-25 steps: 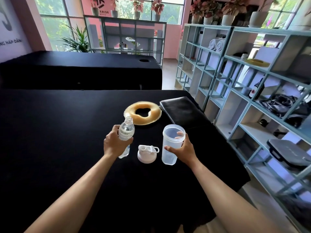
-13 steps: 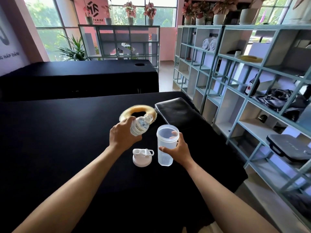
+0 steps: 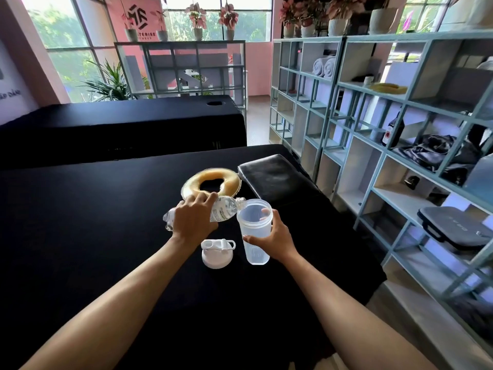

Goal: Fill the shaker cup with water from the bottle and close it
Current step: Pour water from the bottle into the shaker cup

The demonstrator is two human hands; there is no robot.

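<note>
At frame centre, the bottle (image 3: 223,208) (tipped sideways) is gripped by the left hand (image 3: 192,220), its mouth at the rim of the shaker cup (image 3: 254,231), which is clasped by the right hand (image 3: 277,237).

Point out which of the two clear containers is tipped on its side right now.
The water bottle in the left hand: it lies almost level, neck at the rim of the shaker cup. The cup stands upright on the table, held by the right hand.
</note>
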